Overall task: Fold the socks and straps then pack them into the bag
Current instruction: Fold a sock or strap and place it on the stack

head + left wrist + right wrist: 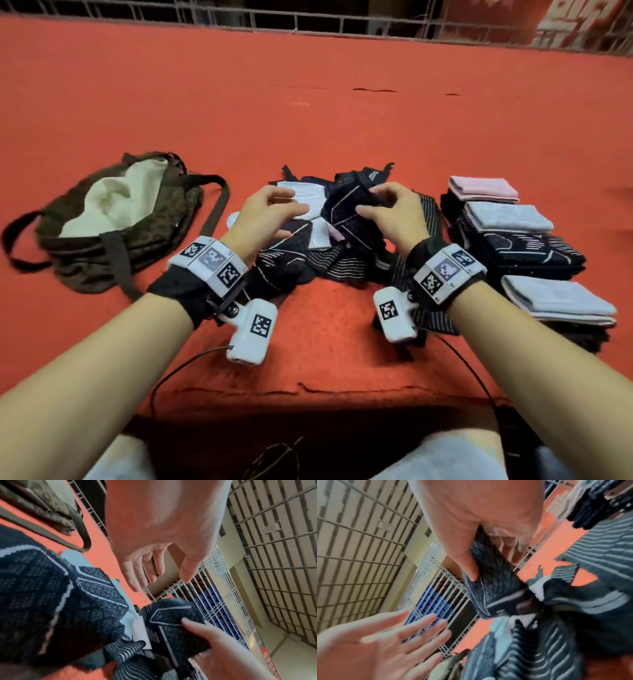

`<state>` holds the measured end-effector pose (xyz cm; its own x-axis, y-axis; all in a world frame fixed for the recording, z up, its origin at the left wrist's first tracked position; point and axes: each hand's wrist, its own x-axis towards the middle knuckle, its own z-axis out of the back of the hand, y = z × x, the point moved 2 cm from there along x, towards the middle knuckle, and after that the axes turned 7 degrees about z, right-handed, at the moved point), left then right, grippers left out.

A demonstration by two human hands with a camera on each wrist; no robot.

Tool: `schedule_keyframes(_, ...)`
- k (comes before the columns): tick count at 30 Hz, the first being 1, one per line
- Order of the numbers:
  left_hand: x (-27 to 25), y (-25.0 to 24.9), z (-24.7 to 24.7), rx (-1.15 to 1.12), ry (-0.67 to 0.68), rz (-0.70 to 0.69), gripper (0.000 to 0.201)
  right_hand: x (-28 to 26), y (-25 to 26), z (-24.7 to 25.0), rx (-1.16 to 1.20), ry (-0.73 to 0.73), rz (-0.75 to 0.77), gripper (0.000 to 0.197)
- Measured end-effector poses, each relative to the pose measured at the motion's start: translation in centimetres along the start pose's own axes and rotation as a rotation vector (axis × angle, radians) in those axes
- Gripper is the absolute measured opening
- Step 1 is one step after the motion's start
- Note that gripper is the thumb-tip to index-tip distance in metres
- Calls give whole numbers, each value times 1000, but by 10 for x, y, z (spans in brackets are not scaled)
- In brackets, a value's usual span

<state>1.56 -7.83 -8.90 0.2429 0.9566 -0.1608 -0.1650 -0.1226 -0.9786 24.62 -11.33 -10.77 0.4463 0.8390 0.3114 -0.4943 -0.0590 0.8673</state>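
A loose heap of dark patterned and white socks [308, 253] lies at the centre of the red table [308, 102]. My right hand [383, 205] pinches a navy sock with white lines [349, 212] [173, 622] [488, 588], lifted above the heap. My left hand [277, 209] [154, 572] hovers just left of it with fingers spread and empty [388, 642]. An open brown bag with a pale lining [113, 212] lies at the left. Folded socks in pink, grey and dark stacks [520, 240] sit at the right.
The bag's strap [219, 202] loops toward the heap. A white wire fence [308, 20] runs along the table's far edge. Cables [191, 363] trail from my wrist cameras over the near edge. The far half of the table is bare red cloth.
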Motion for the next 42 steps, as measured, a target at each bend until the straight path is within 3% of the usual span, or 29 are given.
schedule_keyframes(3,-4,-2,-7,1,88,-130,61,-24,36,3,154,104,157,6)
schedule_keyframes(6,-16,-9,-14,-35,217,-214,45,-42,60,12,239,257,130,24)
schedule_keyframes(8,-23,-11,-15,-53,232,-215,39,-49,67,18,227,328,115,33)
schedule_keyframes(10,-27,-7,-13,-73,232,-102,47,-55,65,20,144,364,141,29)
schedule_keyframes(14,-46,16,-12,50,623,282,59,-64,51,19,284,338,67,24)
schedule_keyframes(16,-50,25,-10,14,703,374,58,-60,38,13,331,305,-16,23)
schedule_keyframes(19,-46,35,-12,-10,607,409,36,-53,20,3,298,336,-143,21)
schedule_keyframes(22,-37,50,-17,-34,476,437,23,-52,13,-2,292,467,-243,21)
schedule_keyframes(25,-34,55,-20,-169,359,362,26,-58,5,-6,344,550,-315,46)
schedule_keyframes(28,-35,53,-23,-219,300,280,32,-63,-4,-5,249,550,-214,47)
schedule_keyframes(31,-34,47,-20,-372,294,299,36,-68,-3,-1,298,417,-122,40)
schedule_keyframes(34,-33,39,-12,-447,412,315,53,-69,3,6,327,320,28,49)
schedule_keyframes(36,-31,36,-10,-370,505,301,73,-67,7,9,267,309,138,55)
schedule_keyframes(37,-32,35,-11,-289,513,298,73,-67,10,11,255,319,190,53)
schedule_keyframes(40,-35,33,-16,-124,433,265,41,-69,12,12,230,370,294,41)
schedule_keyframes(42,-32,37,-17,-150,352,245,26,-72,12,11,164,395,315,46)
